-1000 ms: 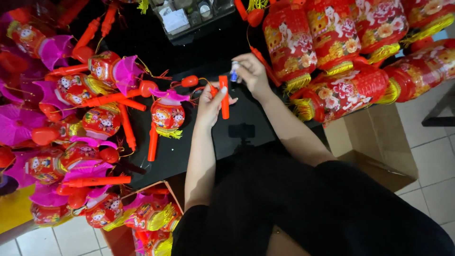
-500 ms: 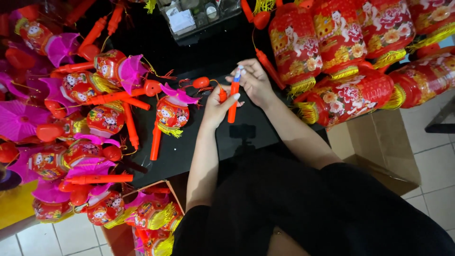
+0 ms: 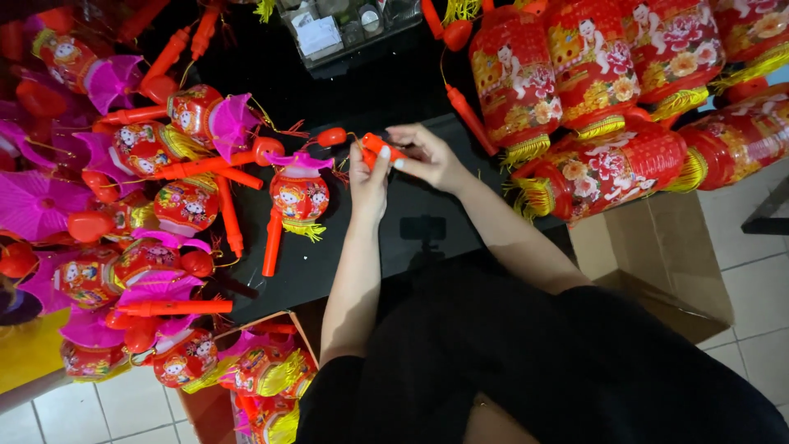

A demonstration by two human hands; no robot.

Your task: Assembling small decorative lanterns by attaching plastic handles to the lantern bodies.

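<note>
Cardboard box (image 3: 246, 386) full of small lanterns sat nearest, at the near-left edge of the black table (image 3: 427, 205). Above the table's middle both hands met on an orange stick (image 3: 380, 148) — a short plastic handle. The left hand (image 3: 370, 174) was curled shut around its near end, thumb pressed along it; the right hand (image 3: 427, 152) pinched the other end between thumb and fingertips, the remaining fingers loosely spread. It looked like a fitting step, the handle being worked on in mid-air. The stick's long axis ran roughly left to right, tilted slightly, one end towards the red bulb (image 3: 331, 136) just left of it. Below and to the left lay a small lantern (image 3: 299, 195), and further right big red lanterns (image 3: 575, 107) were piled — well apart from the hands.
</note>
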